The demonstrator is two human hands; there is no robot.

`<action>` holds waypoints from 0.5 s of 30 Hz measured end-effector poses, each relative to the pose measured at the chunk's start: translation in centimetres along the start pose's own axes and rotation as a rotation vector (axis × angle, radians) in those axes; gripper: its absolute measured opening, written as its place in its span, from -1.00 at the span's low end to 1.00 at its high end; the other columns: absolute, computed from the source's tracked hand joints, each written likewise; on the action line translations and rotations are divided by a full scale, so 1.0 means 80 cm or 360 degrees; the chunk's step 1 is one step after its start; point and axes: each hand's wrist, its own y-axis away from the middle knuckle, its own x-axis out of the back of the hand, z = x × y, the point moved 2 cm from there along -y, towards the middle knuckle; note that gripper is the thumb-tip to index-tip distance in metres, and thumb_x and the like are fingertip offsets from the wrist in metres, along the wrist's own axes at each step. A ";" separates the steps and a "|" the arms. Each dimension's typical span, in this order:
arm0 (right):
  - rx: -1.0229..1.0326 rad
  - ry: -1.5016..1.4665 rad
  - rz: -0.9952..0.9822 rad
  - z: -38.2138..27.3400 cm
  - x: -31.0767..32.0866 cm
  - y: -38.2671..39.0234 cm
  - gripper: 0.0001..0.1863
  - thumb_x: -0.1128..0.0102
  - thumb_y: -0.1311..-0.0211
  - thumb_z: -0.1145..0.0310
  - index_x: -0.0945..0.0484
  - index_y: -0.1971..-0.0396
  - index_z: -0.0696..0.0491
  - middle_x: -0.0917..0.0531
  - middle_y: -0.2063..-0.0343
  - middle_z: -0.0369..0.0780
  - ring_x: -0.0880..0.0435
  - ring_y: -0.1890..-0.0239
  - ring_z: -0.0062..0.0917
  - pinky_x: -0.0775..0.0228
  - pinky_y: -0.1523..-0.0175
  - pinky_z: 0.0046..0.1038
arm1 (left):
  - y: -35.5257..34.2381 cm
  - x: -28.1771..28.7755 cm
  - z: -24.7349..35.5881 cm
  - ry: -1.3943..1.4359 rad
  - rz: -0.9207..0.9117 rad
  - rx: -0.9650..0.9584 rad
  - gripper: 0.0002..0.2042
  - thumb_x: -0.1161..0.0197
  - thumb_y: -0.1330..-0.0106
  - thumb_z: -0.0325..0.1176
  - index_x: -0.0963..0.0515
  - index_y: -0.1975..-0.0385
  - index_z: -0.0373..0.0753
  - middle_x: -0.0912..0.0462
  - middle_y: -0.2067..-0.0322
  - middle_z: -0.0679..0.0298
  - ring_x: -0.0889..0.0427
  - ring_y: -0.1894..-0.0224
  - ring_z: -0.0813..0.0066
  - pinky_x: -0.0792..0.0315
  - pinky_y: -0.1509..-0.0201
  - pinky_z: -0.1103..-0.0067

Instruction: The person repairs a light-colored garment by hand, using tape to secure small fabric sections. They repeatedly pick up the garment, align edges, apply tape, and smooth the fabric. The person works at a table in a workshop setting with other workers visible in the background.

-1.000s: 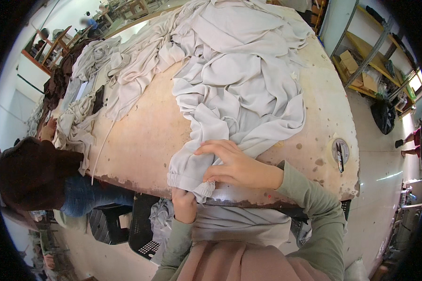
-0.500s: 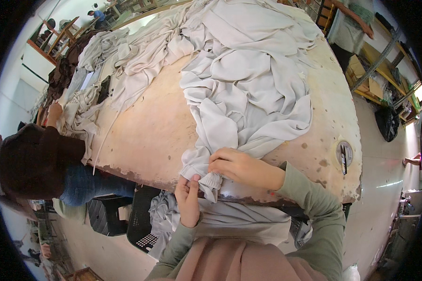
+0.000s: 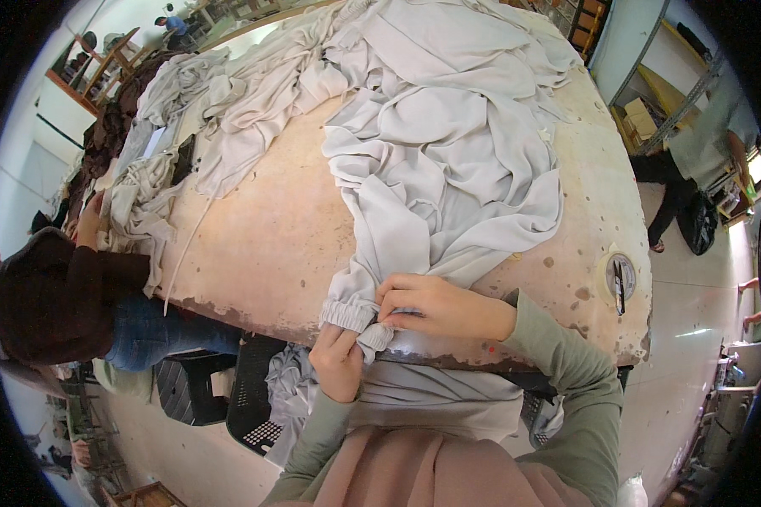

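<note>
Pale grey fabric (image 3: 440, 144) lies heaped in folds on a worn wooden table (image 3: 262, 253), its gathered, elasticated end (image 3: 348, 311) reaching the near edge. My left hand (image 3: 338, 359) grips this end from below, its fingertips tucked under the cuff and partly hidden. My right hand (image 3: 423, 308) comes over from the right with bent fingers, pinching the same gathered edge. More grey cloth (image 3: 431, 401) hangs below the table edge in front of me.
Paler garments (image 3: 254, 135) and dark cloth (image 3: 101, 144) lie leftward, beside a person (image 3: 51, 304) in brown. A tape roll with scissors (image 3: 619, 279) sits at right. A walking person (image 3: 702, 127) passes shelves (image 3: 643, 118). A black crate (image 3: 254, 406) stands below.
My right hand has shifted slightly right and down, now pinching the gathered edge; my left fingers, visible half a second ago, are again tucked into the cuff. A passer-by has walked nearer at right.
</note>
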 end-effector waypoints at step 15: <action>-0.0276 -0.0042 0.0047 -0.006 -0.002 0.004 -0.89 -0.16 -0.17 0.46 -0.48 0.33 0.15 -0.56 0.34 -0.17 -0.59 0.27 -0.32 -0.41 0.17 -0.43 | -0.002 0.026 0.033 -0.0246 0.0116 -0.0227 -0.76 -0.34 0.01 -0.54 -0.51 0.31 -0.37 -0.57 0.19 -0.03 -0.58 0.16 0.09 -0.44 0.06 0.40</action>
